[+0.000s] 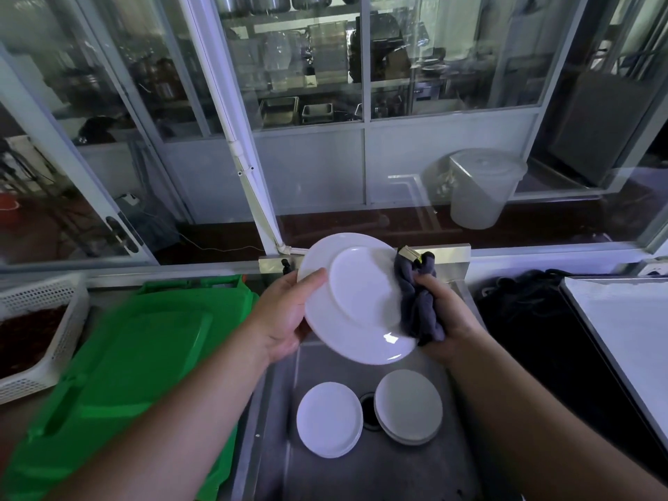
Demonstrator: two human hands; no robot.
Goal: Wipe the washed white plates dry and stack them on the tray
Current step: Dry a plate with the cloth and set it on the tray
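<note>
My left hand (285,316) grips the left rim of a white plate (356,298), held tilted above the steel sink (274,428). My right hand (446,316) holds a bunched dark grey cloth (419,301) against the plate's right rim. Down in the sink lie two small stacks of white plates, one stack (329,419) left of the drain and another stack (408,406) right of it. A green tray (126,363) lies on the counter to the left of the sink.
A white perforated basket (39,338) with dark red contents sits at the far left. A flat metal tray (625,338) lies at the right over a dark area. Glass partitions rise behind the sink, with a white bucket (484,186) beyond.
</note>
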